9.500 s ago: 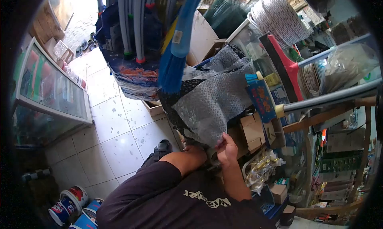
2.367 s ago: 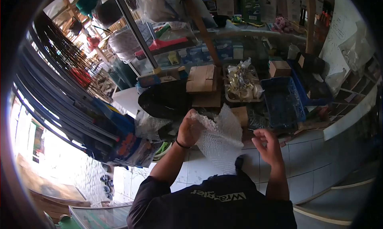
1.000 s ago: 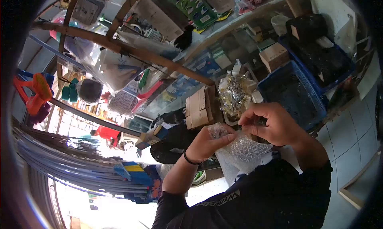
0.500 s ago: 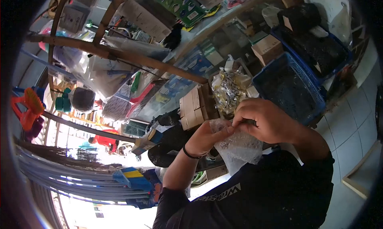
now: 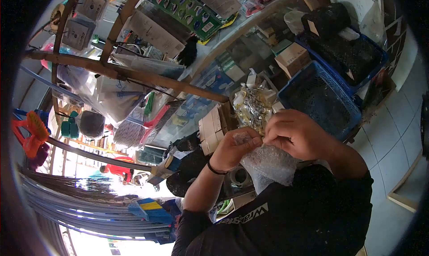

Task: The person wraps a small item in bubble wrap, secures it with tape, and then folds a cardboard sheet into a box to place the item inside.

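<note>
Far over at the left of the frame, grey-blue poles (image 5: 98,215) run across the lower part, and above them, in the bright background, another person in red (image 5: 121,168) is at work, well apart from me. A cardboard box (image 5: 212,130) sits left of centre, just beyond my left hand (image 5: 236,151). That hand, with a black band (image 5: 216,170) at the wrist, grips the bubble wrap (image 5: 272,166), thumb over the near side and fingers bent around it. The wrap hangs in a loose, bunched piece at the centre of the frame, against my black shirt (image 5: 286,211); I cannot tell whether anything is inside it. Beyond it lies a heap of gold-and-silver wrapped pieces (image 5: 252,105).

My right hand (image 5: 296,133) comes in from the right, fingertips drawn together at the wrap's top edge, close beside my left thumb; just what they pinch is hidden. Farther right stands a blue plastic basket (image 5: 353,125).

As I judge it, the step in hand is fine fingertip work along that edge. A next move here calls for a steady left grip, while the right fingertips stay precise on the thin, slippery film.
</note>
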The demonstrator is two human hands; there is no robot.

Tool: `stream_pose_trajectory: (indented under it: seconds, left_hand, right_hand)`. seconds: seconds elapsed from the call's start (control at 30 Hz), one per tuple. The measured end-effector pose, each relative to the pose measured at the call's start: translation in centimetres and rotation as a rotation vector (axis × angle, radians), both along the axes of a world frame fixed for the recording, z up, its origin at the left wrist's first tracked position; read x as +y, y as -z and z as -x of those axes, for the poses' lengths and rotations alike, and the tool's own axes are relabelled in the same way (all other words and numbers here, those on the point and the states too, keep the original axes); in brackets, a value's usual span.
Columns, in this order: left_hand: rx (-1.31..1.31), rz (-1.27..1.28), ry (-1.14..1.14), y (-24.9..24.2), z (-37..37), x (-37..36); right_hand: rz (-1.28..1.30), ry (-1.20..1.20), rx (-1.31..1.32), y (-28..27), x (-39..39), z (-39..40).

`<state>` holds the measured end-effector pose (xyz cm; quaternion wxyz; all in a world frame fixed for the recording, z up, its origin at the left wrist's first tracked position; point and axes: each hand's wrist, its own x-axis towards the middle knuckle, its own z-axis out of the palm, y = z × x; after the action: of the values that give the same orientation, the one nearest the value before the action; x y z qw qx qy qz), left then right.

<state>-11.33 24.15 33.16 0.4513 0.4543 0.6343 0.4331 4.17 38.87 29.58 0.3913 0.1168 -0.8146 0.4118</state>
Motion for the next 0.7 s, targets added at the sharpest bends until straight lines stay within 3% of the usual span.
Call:
stream_pose_trajectory:
  seconds: [0.2,0.4,0.53,0.63,0.7]
  left_hand:
    - [-0.006,-0.14,-0.032,0.5,-0.5,0.8]
    - [0.13,-0.088,0.058,0.8,0.4,0.9]
    - [0.317,-0.101,-0.043,1.0,-0.1,1.0]
    - [0.385,-0.15,-0.047,0.9,-1.0,0.8]
    - [0.344,-0.22,0.025,1.0,-1.2,0.4]
  right_hand:
    - [0.149,-0.012,-0.073,0.3,0.8,0.0]
    - [0.337,-0.026,-0.167,0.4,1.6,0.6]
    - [0.404,0.021,-0.204,-0.3,1.4,0.6]
    - [0.105,0.172,-0.044,1.0,1.6,0.9]
    - [0.083,0.166,0.0,1.1,1.4,0.6]
